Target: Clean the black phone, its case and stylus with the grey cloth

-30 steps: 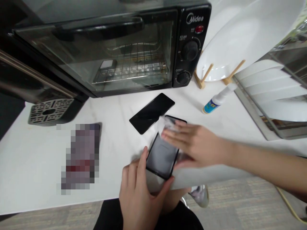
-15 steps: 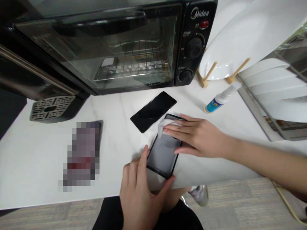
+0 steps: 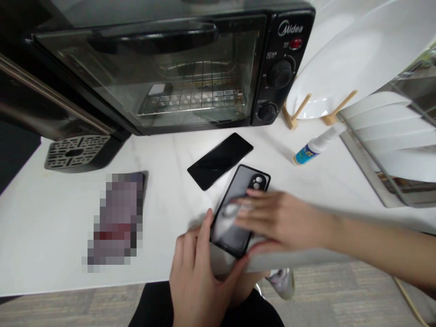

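My left hand (image 3: 197, 268) grips the lower end of a smartphone in a black case (image 3: 244, 185), which is tilted up from the edge of the white counter (image 3: 44, 222). The phone's back faces up, with its round camera lenses showing at the far end. My right hand (image 3: 281, 220) lies across the middle of the phone, pressing a white cloth (image 3: 229, 215) against the back. The cloth is partly hidden under my fingers. A second black smartphone (image 3: 220, 161) lies face up just beyond them, apart from both hands.
A pixelated flat object (image 3: 119, 218) lies at left. A black Midea toaster oven (image 3: 163, 68) stands behind, beside a dark appliance with a grille tray (image 3: 78, 152). At right are a small spray bottle (image 3: 315, 150), a white plate on a wooden stand (image 3: 347, 59) and a dish rack (image 3: 384, 136).
My right hand and the cloth have slid down the phone toward my left hand, uncovering the camera lenses. The view has shifted slightly.
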`<act>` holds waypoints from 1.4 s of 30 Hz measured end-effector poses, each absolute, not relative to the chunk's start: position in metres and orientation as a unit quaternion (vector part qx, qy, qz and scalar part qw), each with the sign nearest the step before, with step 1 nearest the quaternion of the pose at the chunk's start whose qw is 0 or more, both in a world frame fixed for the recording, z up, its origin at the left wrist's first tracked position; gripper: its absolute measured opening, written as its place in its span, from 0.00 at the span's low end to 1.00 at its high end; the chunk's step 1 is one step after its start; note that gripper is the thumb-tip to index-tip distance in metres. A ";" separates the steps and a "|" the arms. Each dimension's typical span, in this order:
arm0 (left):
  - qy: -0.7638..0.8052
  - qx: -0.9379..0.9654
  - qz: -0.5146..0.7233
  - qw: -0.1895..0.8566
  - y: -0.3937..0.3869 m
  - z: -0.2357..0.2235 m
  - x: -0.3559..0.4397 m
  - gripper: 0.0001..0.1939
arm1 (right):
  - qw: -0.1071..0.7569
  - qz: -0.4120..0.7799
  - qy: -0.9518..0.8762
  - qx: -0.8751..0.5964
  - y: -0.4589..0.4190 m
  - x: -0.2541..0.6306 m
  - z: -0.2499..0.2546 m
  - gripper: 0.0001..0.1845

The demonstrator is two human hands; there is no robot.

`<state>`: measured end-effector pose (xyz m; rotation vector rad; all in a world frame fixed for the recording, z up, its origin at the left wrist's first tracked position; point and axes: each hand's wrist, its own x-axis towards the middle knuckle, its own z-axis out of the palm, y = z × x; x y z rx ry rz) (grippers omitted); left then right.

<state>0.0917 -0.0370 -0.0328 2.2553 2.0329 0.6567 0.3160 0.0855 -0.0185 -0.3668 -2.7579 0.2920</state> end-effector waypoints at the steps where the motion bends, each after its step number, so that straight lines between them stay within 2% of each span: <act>1: 0.655 0.724 0.217 0.014 -0.037 -0.033 0.092 0.48 | 0.175 0.078 -0.964 -0.184 0.090 0.318 -0.019 0.33; 3: 0.658 0.719 0.222 0.017 -0.037 -0.033 0.093 0.49 | 0.181 0.062 -0.962 -0.195 0.099 0.321 -0.019 0.33; 7: 0.666 0.700 0.248 0.074 -0.038 -0.030 0.095 0.51 | 0.246 0.138 -0.956 -0.081 0.103 0.319 -0.019 0.20; 10: 0.671 0.668 0.303 0.106 -0.037 -0.028 0.097 0.47 | 0.344 0.142 -0.918 -0.138 0.100 0.318 -0.018 0.30; 12: 0.677 0.650 0.328 0.107 -0.035 -0.028 0.100 0.43 | 0.360 0.131 -0.907 -0.175 0.100 0.317 -0.019 0.35; 15: 0.683 0.638 0.342 0.098 -0.031 -0.029 0.105 0.38 | 0.332 0.101 -0.922 -0.172 0.101 0.313 -0.022 0.38; 18: 0.691 0.620 0.363 0.075 -0.028 -0.031 0.109 0.34 | 0.320 0.072 -0.930 -0.169 0.104 0.311 -0.023 0.37; 22: 0.662 0.636 0.395 0.019 -0.028 -0.038 0.112 0.22 | 0.316 0.023 -0.930 -0.187 0.103 0.309 -0.020 0.36; 25: 0.657 0.650 0.381 -0.014 -0.029 -0.044 0.110 0.16 | 0.273 0.004 -0.945 -0.183 0.092 0.305 -0.016 0.38; 27: 0.663 0.658 0.354 -0.045 -0.031 -0.046 0.107 0.11 | 0.231 0.010 -0.964 -0.131 0.086 0.301 -0.015 0.40; 30: 0.661 0.668 0.334 -0.069 -0.031 -0.044 0.105 0.14 | 0.197 0.005 -0.976 -0.088 0.090 0.302 -0.014 0.42; 32: 0.661 0.666 0.342 -0.049 -0.031 -0.042 0.105 0.11 | 0.209 -0.011 -0.964 -0.162 0.098 0.305 -0.015 0.44; 35: 0.654 0.664 0.360 -0.028 -0.032 -0.043 0.106 0.14 | 0.236 -0.004 -0.942 -0.239 0.096 0.306 -0.015 0.46; 37: 0.649 0.671 0.355 -0.045 -0.034 -0.048 0.106 0.10 | 0.219 0.014 -0.961 -0.170 0.086 0.302 -0.014 0.46; 39: 0.648 0.679 0.340 -0.061 -0.036 -0.054 0.106 0.15 | 0.191 0.016 -0.978 -0.079 0.078 0.298 -0.013 0.43; 40: 0.648 0.682 0.334 -0.062 -0.036 -0.055 0.105 0.17 | 0.182 0.010 -0.981 -0.063 0.078 0.298 -0.013 0.42; 42: 0.648 0.682 0.334 -0.057 -0.036 -0.055 0.105 0.13 | 0.199 -0.001 -0.973 -0.114 0.086 0.300 -0.014 0.44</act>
